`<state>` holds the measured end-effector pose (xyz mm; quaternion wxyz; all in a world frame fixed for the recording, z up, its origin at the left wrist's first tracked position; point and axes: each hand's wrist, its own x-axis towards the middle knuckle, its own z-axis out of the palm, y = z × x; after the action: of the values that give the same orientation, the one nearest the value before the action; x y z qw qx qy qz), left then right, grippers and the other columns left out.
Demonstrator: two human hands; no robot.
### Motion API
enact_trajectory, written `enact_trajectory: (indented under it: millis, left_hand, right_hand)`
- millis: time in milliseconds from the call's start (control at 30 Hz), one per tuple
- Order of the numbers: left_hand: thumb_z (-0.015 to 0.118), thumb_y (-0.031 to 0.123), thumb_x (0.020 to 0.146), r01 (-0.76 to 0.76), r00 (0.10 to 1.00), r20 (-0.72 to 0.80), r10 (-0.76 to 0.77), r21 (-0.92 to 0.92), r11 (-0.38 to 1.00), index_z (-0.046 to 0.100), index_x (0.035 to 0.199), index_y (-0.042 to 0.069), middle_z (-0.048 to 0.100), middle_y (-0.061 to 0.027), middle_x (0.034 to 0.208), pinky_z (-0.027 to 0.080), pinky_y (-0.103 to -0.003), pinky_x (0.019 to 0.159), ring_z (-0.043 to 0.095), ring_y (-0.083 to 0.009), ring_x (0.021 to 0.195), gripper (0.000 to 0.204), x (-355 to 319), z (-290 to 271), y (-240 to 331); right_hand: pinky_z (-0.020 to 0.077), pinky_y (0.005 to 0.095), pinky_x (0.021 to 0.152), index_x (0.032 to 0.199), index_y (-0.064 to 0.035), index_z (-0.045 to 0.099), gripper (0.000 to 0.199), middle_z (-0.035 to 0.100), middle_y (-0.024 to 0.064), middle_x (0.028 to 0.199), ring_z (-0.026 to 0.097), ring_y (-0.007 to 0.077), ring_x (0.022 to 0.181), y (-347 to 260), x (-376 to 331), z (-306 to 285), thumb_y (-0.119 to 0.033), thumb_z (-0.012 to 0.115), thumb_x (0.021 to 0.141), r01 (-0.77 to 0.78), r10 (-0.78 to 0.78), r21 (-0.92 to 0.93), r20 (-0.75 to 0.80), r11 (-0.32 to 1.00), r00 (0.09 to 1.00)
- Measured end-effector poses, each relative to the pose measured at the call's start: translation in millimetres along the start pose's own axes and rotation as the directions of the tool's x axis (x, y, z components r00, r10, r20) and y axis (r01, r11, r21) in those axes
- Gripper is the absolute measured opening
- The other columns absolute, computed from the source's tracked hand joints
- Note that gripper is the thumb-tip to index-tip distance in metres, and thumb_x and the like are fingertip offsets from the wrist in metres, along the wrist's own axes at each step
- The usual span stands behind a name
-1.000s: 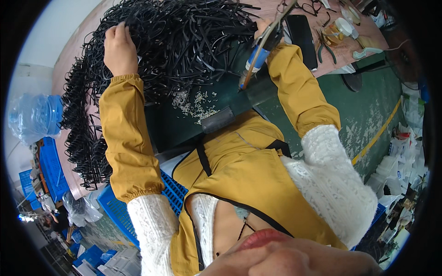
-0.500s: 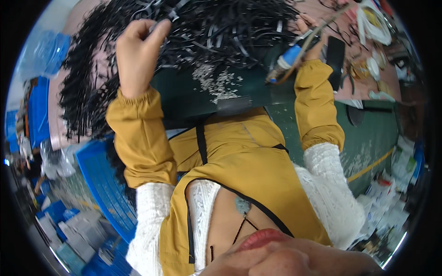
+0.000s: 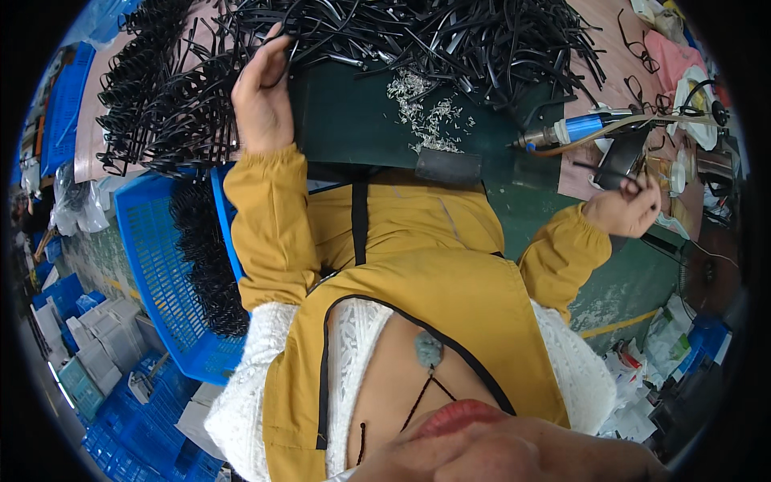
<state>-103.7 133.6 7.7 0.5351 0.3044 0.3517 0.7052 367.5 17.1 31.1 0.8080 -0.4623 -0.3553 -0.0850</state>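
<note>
My left hand [image 3: 265, 100] is raised at the near edge of a pile of black eyeglass temples [image 3: 474, 40]. Its fingers are curled, and a thin black eyeglass part shows at the fingertips, partly hidden. My right hand [image 3: 625, 210] is off the table's right front corner, fingers bent together; a thin dark thing by them is too blurred to name. Left of it, a blue-bodied electric screwdriver [image 3: 585, 127] with a cord lies with its tip toward the green mat [image 3: 345, 120]. Small silvery screws [image 3: 434, 120] are scattered on the mat beside a dark flat block [image 3: 448, 166].
Rows of black eyeglass frames [image 3: 152, 120] stack on the table's left. A blue basket [image 3: 152, 265] holding more black pieces stands beside my left arm. Loose glasses [image 3: 636, 44], a white roll [image 3: 697, 104] and a pink cloth [image 3: 671, 60] lie at the right.
My right hand has let go of the screwdriver and moved down and right, past the table corner. The screwdriver now lies on the table. My left hand has turned, fingers curled toward the pile.
</note>
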Motion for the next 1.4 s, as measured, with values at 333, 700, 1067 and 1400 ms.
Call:
enact_trajectory:
  millis: [333,700,1067,1400]
  left_hand:
    - [0.046,0.024,0.109,-0.179,0.983,0.03,0.18,-0.039,0.983,0.073,0.101,-0.006,0.069,-0.0192,0.13,0.048,-0.033,0.105,0.064,-0.0224,0.12,0.041,-40,50,-15]
    - [0.043,0.016,0.105,0.239,0.971,0.053,-0.233,-0.201,0.95,0.044,0.125,-0.005,0.066,-0.0178,0.099,0.054,-0.033,0.064,0.065,-0.025,0.072,0.029,-115,80,-45]
    - [0.052,0.024,0.108,-0.209,0.944,0.27,0.19,0.045,0.977,0.032,0.13,0.005,0.064,-0.0241,0.113,0.054,-0.043,0.098,0.068,-0.0311,0.107,0.035,-162,56,-81]
    - [0.087,0.0,0.077,-0.293,0.905,0.386,0.181,0.253,0.922,0.048,0.128,0.003,0.061,-0.0173,0.123,0.052,-0.044,0.105,0.063,-0.0395,0.125,0.065,-197,22,-99]
  right_hand:
    - [0.052,0.0371,0.072,0.098,0.0037,0.068,0.009,0.066,0.0162,0.091,0.064,0.03,0.081,-65,-111,59,0.001,0.068,0.09,0.11,0.026,-0.083,0.893,0.99,0.449]
    - [0.0523,0.0323,0.07,0.103,0.0058,0.069,0.012,0.065,0.016,0.092,0.063,0.0241,0.076,-75,-118,78,0.008,0.066,0.091,-0.182,0.166,-0.102,0.909,0.978,0.383]
    - [0.0594,0.0251,0.07,0.104,0.0076,0.067,0.01,0.068,0.0095,0.102,0.068,0.0122,0.081,-59,-151,71,-0.001,0.066,0.098,-0.587,0.544,-0.276,0.765,0.761,0.345]
    - [0.0577,0.0246,0.069,0.106,0.0085,0.067,0.011,0.069,0.0132,0.104,0.068,0.016,0.078,-54,-162,72,0.0,0.064,0.099,-0.671,0.597,-0.266,0.734,0.692,0.324]
